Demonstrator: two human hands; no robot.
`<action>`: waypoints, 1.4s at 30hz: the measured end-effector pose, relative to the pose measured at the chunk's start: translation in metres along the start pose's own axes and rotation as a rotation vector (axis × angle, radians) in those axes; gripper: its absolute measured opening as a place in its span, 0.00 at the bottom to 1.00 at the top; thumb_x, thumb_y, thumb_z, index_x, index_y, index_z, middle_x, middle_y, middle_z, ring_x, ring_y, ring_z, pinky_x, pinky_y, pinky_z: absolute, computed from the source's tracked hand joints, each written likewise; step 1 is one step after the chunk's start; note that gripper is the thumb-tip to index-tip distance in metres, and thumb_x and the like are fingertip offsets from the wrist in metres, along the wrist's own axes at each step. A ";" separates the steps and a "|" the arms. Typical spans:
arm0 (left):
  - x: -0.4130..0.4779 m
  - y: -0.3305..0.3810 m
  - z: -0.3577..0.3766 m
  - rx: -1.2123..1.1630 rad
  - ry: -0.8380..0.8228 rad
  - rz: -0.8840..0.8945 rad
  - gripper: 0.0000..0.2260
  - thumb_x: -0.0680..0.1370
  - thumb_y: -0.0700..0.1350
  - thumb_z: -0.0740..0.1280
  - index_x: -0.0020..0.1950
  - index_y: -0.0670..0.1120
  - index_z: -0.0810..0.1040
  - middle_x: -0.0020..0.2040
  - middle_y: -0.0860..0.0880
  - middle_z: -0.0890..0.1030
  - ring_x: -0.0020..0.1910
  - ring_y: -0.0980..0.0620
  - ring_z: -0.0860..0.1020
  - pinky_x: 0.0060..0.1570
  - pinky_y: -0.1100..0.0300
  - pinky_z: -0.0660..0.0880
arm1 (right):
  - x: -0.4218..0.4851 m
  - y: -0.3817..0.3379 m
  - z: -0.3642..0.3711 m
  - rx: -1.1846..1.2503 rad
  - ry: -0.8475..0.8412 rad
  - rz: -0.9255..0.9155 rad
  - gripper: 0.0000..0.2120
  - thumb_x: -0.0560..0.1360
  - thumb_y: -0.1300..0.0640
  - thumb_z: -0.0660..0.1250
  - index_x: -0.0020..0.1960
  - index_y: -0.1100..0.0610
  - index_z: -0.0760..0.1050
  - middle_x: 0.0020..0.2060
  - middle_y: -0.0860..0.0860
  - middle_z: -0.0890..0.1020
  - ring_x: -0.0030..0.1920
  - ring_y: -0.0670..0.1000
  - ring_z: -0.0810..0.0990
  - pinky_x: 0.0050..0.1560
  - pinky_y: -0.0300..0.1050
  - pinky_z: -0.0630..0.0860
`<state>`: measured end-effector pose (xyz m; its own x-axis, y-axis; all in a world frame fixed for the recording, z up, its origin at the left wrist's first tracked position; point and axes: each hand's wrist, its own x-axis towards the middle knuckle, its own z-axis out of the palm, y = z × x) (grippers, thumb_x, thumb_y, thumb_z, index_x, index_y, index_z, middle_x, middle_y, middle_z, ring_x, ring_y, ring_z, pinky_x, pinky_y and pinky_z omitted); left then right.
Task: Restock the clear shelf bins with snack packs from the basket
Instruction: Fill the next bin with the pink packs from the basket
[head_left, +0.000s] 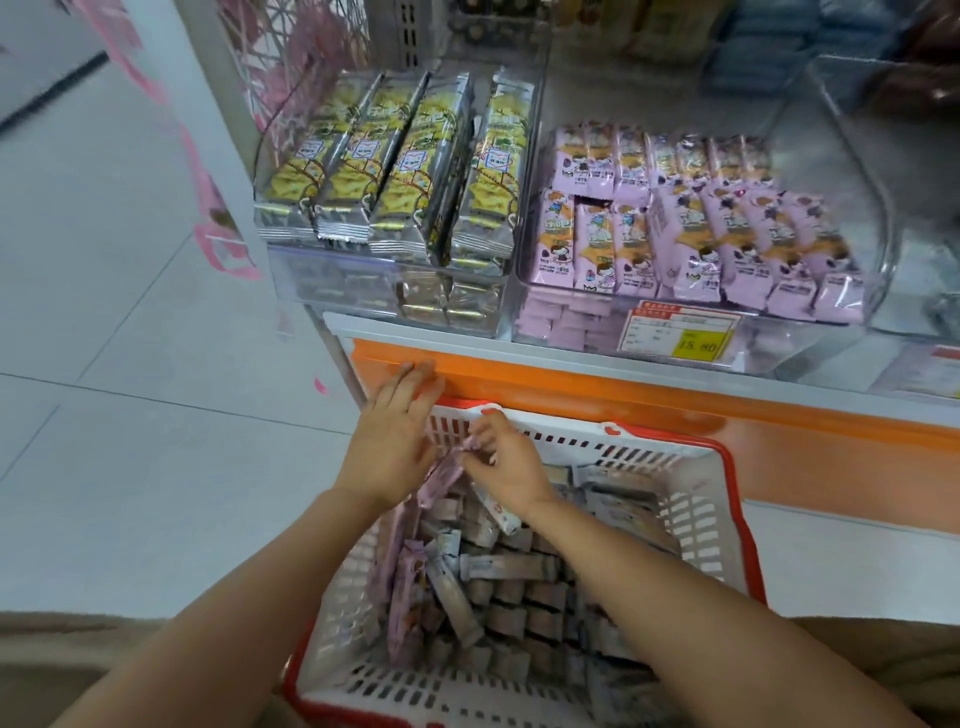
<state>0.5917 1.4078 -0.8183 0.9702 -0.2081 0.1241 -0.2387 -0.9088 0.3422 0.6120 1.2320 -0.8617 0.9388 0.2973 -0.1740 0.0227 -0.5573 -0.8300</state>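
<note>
A white basket (691, 499) with a red rim stands on my lap, full of several small snack packs (514, 592). Over its far left corner both hands meet on purple snack packs (441, 480). My left hand (387, 441) supports them from the left with fairly straight fingers. My right hand (506, 460) pinches the top of the packs with curled fingers. On the shelf above, one clear bin (883, 218) holds rows of purple packs (691, 234). The clear bin (384, 286) to its left holds long yellow-and-silver packs (395, 161).
An orange shelf front (623, 389) runs just beyond the basket. A yellow price tag (685, 332) sits on the purple bin's front. Pink decoration (218, 228) hangs on the shelf's left post. Grey tiled floor (130, 364) lies to the left. More bins stand further back.
</note>
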 end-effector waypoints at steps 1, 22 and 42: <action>-0.002 0.003 -0.001 -0.021 0.003 -0.018 0.27 0.71 0.42 0.67 0.70 0.42 0.74 0.72 0.40 0.70 0.70 0.37 0.68 0.67 0.41 0.68 | -0.001 -0.004 -0.004 0.022 0.007 -0.011 0.14 0.74 0.58 0.72 0.56 0.56 0.72 0.42 0.45 0.78 0.44 0.46 0.78 0.48 0.43 0.74; -0.007 0.073 -0.061 -1.139 -0.141 -0.464 0.05 0.80 0.40 0.66 0.46 0.40 0.79 0.39 0.45 0.81 0.40 0.46 0.80 0.48 0.53 0.80 | -0.064 -0.056 -0.077 0.008 -0.126 -0.206 0.30 0.71 0.53 0.76 0.66 0.54 0.63 0.49 0.38 0.69 0.46 0.37 0.71 0.54 0.42 0.69; 0.007 0.094 -0.093 -0.094 0.442 0.049 0.20 0.75 0.46 0.57 0.64 0.44 0.76 0.61 0.45 0.74 0.60 0.47 0.71 0.56 0.51 0.70 | -0.077 -0.108 -0.139 0.120 0.379 -0.393 0.24 0.72 0.61 0.74 0.65 0.56 0.71 0.49 0.41 0.74 0.46 0.35 0.74 0.44 0.29 0.71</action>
<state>0.5724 1.3542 -0.6983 0.8518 -0.0571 0.5208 -0.3064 -0.8607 0.4067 0.5851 1.1612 -0.6848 0.9260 0.1530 0.3450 0.3774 -0.3620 -0.8524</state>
